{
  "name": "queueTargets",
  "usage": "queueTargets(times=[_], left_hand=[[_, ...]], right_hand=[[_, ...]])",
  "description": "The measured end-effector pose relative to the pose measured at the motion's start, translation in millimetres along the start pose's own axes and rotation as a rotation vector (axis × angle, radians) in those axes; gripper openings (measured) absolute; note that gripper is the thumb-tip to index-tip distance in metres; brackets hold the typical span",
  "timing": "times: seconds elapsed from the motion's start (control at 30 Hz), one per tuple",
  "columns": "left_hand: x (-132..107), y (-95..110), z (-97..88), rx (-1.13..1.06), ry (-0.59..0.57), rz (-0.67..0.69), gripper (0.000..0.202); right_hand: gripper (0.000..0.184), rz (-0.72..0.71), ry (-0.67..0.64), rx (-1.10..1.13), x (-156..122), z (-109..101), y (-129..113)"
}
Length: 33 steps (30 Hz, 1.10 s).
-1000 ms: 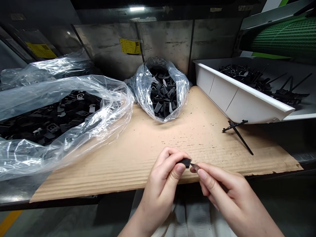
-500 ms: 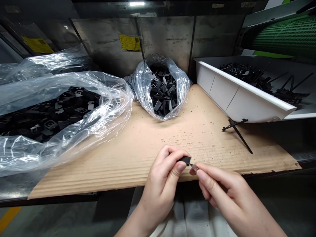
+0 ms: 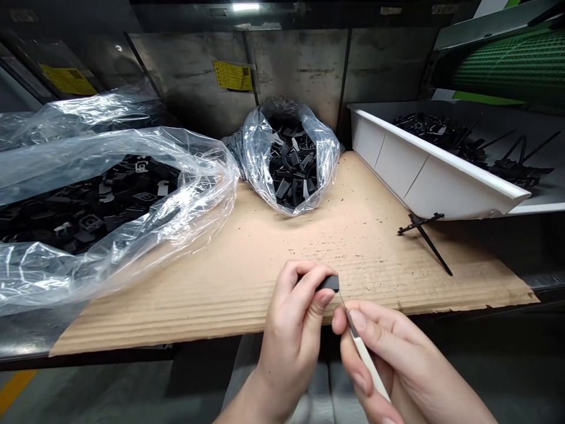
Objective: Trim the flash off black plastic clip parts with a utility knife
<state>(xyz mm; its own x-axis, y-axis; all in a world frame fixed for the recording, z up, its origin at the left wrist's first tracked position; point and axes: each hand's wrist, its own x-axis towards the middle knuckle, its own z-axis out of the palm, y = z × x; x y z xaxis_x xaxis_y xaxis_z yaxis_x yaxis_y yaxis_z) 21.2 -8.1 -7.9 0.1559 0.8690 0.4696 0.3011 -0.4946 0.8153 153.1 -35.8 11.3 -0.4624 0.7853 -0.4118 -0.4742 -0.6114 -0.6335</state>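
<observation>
Between the thumb and fingers of my left hand (image 3: pixel 296 330) is a small black plastic part (image 3: pixel 329 284), its end poking out towards the right. My right hand (image 3: pixel 388 359) grips a craft knife (image 3: pixel 367 360) with a slim white handle and a thin metal blade. The blade tip points up and left, at the lower edge of the black part; whether it touches cannot be made out. Both hands are over the front edge of the cardboard sheet (image 3: pixel 185 294).
A clear bag (image 3: pixel 207 194) of black parts lies at left, another bag (image 3: pixel 326 159) stands at the back middle. At right is a white bin (image 3: pixel 397 156) holding black sprues. A loose black sprue (image 3: pixel 426 238) rests on the cardboard, among dark shavings.
My right hand has turned, so the knife's white handle now shows, and has shifted slightly down. The black part has tilted a little in my left hand.
</observation>
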Motion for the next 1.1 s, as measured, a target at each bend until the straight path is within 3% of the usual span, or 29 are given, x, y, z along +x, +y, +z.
queueTargets(times=[0.13, 0.27, 0.4, 0.57, 0.63, 0.73, 0.8, 1.0, 1.1], left_hand=[[1, 2, -1.7, -0.055, -0.009, -0.04, 0.017], [3, 3, -5.2, -0.268, -0.097, -0.208, 0.021], [3, 3, -7.2, -0.396, -0.129, -0.376, 0.029], [4, 4, -7.9, -0.403, -0.141, -0.398, 0.032], [5, 4, -8.2, -0.404, -0.159, -0.401, 0.033], [5, 4, -9.3, -0.381, -0.192, -0.393, 0.036], [5, 3, -10.5, -0.356, -0.217, -0.392, 0.035], [7, 4, -12.1, -0.341, -0.235, -0.386, 0.035], [5, 3, -10.3, -0.39, -0.222, -0.385, 0.028]], right_hand=[[0.018, 0.002, -0.048, 0.255, -3, 0, 1], [0.014, -0.148, 0.025, 0.305, -5, -8, -1], [0.019, -0.343, 0.176, 0.056, -5, -16, -2], [0.022, -0.555, 0.471, -0.381, 0, -3, -2], [0.02, -0.617, 0.509, -0.519, 5, 6, -3], [0.004, -0.596, 0.371, -0.6, 15, 11, -10], [0.014, -0.533, 0.3, -0.55, 21, 5, -16], [0.037, -0.538, 0.422, -0.433, 20, -14, -18], [0.029, -0.569, 0.465, -0.545, 13, -9, -10]])
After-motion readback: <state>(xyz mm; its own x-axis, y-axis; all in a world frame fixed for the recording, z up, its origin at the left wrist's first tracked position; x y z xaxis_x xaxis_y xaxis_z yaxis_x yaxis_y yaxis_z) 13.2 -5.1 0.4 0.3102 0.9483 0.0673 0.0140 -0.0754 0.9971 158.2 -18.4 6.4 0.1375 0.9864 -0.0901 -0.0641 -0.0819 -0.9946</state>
